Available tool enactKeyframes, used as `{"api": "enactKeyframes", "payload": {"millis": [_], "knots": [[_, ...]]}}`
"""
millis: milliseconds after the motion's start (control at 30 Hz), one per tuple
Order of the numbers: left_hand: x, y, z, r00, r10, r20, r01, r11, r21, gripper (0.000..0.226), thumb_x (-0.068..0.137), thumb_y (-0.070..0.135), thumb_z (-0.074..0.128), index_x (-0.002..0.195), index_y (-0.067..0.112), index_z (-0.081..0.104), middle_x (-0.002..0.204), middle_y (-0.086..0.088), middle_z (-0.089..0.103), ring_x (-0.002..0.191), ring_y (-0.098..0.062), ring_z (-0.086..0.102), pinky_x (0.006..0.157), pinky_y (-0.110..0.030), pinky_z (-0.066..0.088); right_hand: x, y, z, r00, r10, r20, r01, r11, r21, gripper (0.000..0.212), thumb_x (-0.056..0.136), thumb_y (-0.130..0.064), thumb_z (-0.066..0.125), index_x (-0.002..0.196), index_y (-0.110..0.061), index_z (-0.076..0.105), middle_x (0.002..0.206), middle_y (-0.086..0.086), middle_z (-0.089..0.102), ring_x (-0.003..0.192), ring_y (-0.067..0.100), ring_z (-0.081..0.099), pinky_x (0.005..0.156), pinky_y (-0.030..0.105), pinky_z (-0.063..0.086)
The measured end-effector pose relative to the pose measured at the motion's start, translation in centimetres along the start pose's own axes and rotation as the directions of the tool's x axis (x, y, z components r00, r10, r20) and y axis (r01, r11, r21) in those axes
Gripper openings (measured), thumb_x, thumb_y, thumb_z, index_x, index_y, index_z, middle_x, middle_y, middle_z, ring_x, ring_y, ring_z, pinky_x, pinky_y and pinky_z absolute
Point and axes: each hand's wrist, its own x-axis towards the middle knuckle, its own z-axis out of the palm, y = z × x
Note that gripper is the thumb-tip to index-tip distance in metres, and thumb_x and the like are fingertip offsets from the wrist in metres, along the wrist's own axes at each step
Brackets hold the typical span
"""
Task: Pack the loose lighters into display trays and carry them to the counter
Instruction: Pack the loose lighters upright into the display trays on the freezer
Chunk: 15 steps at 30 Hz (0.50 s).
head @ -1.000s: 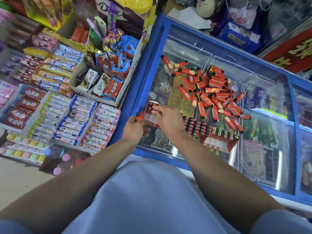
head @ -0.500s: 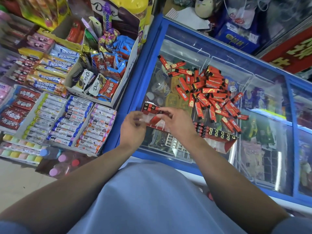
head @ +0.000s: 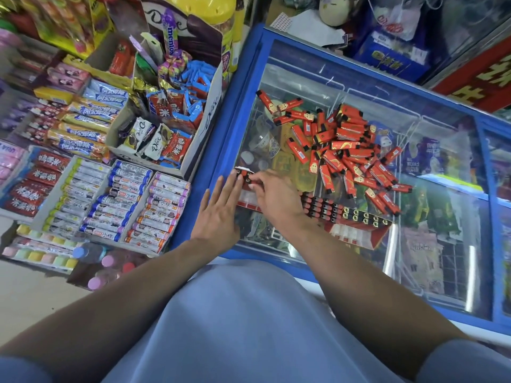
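Single view only: head-worn wide-angle camera, aimed forward and steeply down over the wearer's torso and both forearms. Close range; left hand (head: 218, 217) and right hand (head: 276, 197) sit near frame centre. Glass-topped freezer (head: 249, 78) fills the right half, snack shelves (head: 83, 161) the left. Edges bow from lens distortion.
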Motion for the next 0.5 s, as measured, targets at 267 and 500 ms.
{"api": "enactKeyframes", "payload": {"millis": [267, 500], "knots": [[0.4, 0.3, -0.3, 0.967, 0.016, -0.256, -0.072, 0.975, -0.212, 0.082, 0.087, 0.004, 0.055, 0.162, 0.014, 0.025, 0.172, -0.001, 0.012, 0.16, -0.022, -0.002, 0.129, -0.049, 0.006, -0.8, 0.2, -0.6, 1.0, 0.011, 0.02, -0.01, 0.996, -0.085, 0.025, 0.103, -0.038, 0.055, 0.123, -0.036, 0.07, 0.099, -0.008, 0.067, 0.085, 0.015, 0.065, 0.074, 0.034, 0.055], [8.7, 10.6, -5.1, 0.96, 0.186, -0.21, -0.248, 0.913, -0.325, 0.07, 0.093, 0.017, 0.064, 0.156, 0.013, 0.035, 0.165, -0.006, 0.029, 0.153, -0.023, 0.021, 0.126, -0.045, 0.023, -2.5, 8.0, -5.4, 0.903, 0.364, -0.229, -0.296, 0.912, 0.283, 0.025, 0.098, -0.025, 0.065, 0.122, -0.028, 0.07, 0.106, -0.009, 0.071, 0.069, 0.011, 0.065, 0.062, 0.028, 0.055]]}}
